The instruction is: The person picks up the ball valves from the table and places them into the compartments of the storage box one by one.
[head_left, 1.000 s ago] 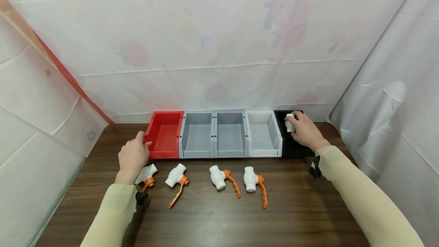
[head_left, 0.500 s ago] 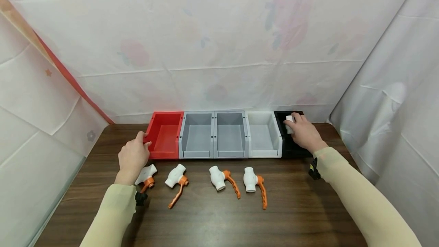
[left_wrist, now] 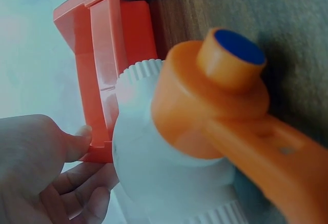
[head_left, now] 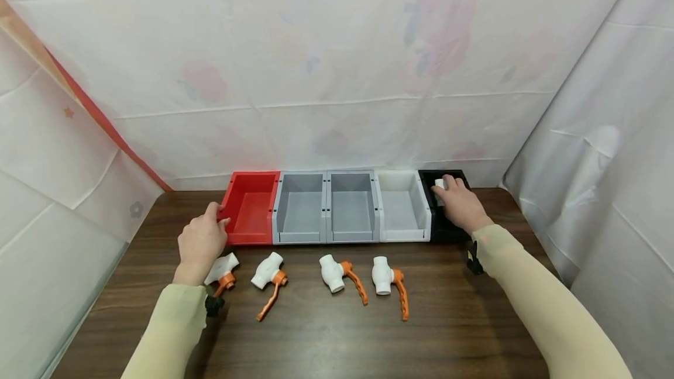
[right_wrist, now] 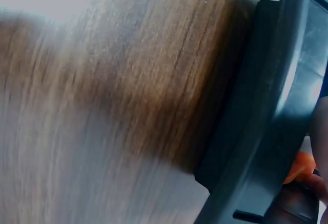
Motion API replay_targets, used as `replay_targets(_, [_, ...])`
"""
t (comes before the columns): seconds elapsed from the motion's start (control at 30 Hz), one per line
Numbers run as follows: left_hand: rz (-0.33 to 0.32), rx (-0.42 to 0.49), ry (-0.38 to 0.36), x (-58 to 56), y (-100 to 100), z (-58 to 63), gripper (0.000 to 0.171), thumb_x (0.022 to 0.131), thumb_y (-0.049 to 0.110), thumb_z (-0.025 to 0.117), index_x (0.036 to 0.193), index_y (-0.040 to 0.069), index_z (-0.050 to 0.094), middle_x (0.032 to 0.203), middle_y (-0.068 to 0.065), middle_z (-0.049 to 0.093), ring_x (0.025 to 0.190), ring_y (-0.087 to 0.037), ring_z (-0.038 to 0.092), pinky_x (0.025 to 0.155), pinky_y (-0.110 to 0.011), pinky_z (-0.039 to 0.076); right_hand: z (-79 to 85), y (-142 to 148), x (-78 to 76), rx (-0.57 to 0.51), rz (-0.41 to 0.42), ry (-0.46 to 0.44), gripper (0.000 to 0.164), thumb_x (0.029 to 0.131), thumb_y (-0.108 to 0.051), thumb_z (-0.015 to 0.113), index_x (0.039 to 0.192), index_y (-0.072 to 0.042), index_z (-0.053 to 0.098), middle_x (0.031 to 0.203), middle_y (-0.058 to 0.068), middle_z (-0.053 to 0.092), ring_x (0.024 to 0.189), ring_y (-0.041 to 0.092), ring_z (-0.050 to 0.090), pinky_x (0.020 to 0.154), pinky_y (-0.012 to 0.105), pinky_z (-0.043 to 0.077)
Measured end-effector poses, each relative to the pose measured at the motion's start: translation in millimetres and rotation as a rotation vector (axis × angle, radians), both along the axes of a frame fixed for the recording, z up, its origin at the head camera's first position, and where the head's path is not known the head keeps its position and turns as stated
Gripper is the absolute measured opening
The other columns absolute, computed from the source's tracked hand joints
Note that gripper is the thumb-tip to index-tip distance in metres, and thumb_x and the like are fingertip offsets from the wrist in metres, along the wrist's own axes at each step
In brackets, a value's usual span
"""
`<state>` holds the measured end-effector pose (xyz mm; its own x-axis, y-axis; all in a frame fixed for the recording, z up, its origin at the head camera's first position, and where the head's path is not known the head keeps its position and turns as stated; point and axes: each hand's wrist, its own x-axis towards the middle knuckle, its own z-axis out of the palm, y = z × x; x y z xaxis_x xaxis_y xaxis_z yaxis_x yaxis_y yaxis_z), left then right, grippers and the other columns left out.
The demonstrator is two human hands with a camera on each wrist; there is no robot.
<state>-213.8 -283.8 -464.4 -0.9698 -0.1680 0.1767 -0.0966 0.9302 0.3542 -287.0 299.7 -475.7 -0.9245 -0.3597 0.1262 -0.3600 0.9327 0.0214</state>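
Note:
My right hand [head_left: 462,204] reaches into the black bin [head_left: 449,231] and holds a white ball valve [head_left: 440,185] between thumb and fingers. Most of that valve is hidden; a bit of its orange handle [right_wrist: 301,166] peeks out in the right wrist view. My left hand [head_left: 201,244] grips the left wall of the red bin [head_left: 251,215], with the thumb against the rim in the left wrist view. Just below that hand lies another white valve [left_wrist: 148,147] with an orange handle, partly covered by the wrist in the head view.
Two grey bins [head_left: 301,206] and a white bin [head_left: 404,209] stand between the red and black ones. In front lie more valves, one [head_left: 269,271] left of centre, one [head_left: 332,274] at the middle and one [head_left: 382,276] right of it. Curtains [head_left: 337,75] close off the back and sides.
My right hand has sunk lower into the black bin with the ball valve, which now shows less. The left hand stays at the red bin.

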Motion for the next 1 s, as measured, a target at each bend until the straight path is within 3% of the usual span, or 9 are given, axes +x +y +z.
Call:
replay_targets(0.43, [0.005, -0.008, -0.007, 1.4, -0.7, 0.6, 0.038, 0.097, 0.019, 0.063, 0.129, 0.001, 0.053, 0.073, -0.017, 0.065, 0.052, -0.027, 0.051, 0.043, -0.036, 0.042, -4.6, -4.4, -2.5, -0.002, -0.015, 0.033, 0.048, 0.088, 0.002, 0.068, 0.135, -0.004, 0.057, 0.138, 0.033, 0.036, 0.117, 0.050, 0.042, 0.078, 0.057, 0.051])
replay_targets(0.63, [0.019, -0.011, -0.017, 1.1, -0.1, -0.2, 0.039, 0.097, 0.019, 0.063, 0.130, 0.002, 0.053, 0.085, -0.023, 0.068, 0.055, -0.030, 0.055, 0.044, -0.039, 0.045, -7.9, -4.3, -4.0, -0.023, -0.015, 0.067, 0.046, 0.086, 0.003, 0.069, 0.130, -0.005, 0.059, 0.137, 0.032, 0.034, 0.114, 0.050, 0.043, 0.077, 0.056, 0.051])
replay_targets(1.0, [0.009, -0.010, 0.001, 1.7, 2.9, -2.0, 0.037, 0.097, 0.018, 0.063, 0.128, 0.001, 0.053, 0.085, -0.024, 0.068, 0.054, -0.029, 0.054, 0.044, -0.038, 0.046, -13.6, -3.3, -0.8, -0.021, -0.038, 0.056, 0.046, 0.090, 0.009, 0.060, 0.133, -0.006, 0.059, 0.119, 0.030, 0.037, 0.102, 0.045, 0.046, 0.071, 0.051, 0.052])
